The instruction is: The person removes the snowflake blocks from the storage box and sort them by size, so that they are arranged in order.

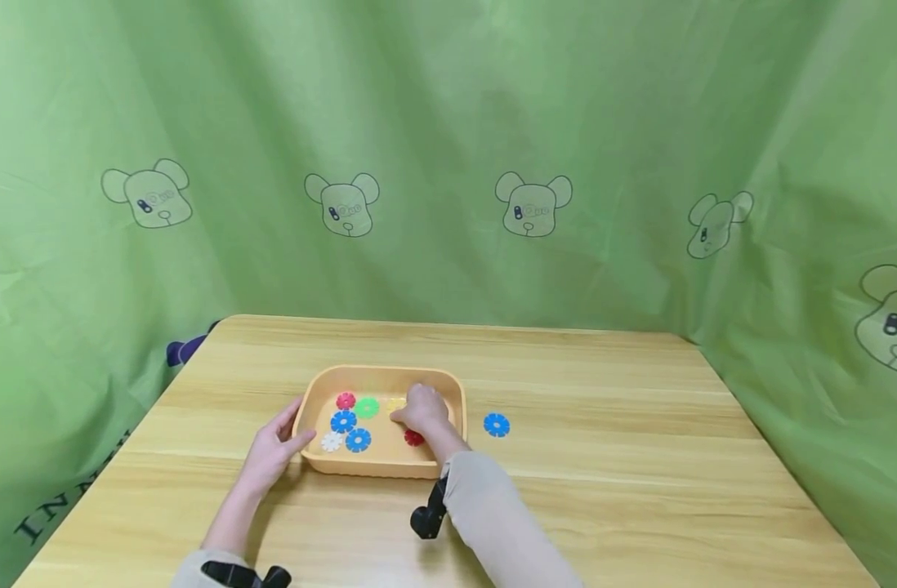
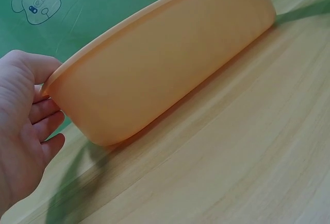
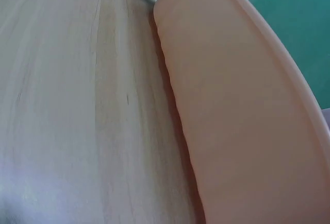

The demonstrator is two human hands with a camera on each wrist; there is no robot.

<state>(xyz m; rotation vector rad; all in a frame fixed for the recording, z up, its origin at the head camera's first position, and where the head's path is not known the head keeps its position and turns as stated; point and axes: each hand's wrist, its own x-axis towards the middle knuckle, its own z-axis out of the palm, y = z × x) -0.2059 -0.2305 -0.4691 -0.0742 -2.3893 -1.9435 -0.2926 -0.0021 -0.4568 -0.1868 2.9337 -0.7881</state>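
An orange-yellow plastic tray [image 1: 386, 469] sits on the wooden table, holding several flat notched discs. My left hand [image 1: 267, 452] grips its left end, thumb over the rim and fingers against the outside wall, as the left wrist view also shows. Down inside the right half of the tray is my right hand [image 1: 424, 410], its fingertips hidden beneath it. Beside its thumb lies a yellow disc [image 1: 395, 404], partly covered, and below the hand a dark red disc [image 1: 414, 438]. Further left are a green disc [image 1: 367, 407], a pinkish-red disc [image 1: 345, 401], blue discs [image 1: 343, 421] and a white disc [image 1: 332, 441].
One blue disc [image 1: 496, 425] lies on the wooden table [image 1: 603, 457] just right of the tray. A green curtain [image 1: 434, 269] with bear-head prints hangs behind and around the table.
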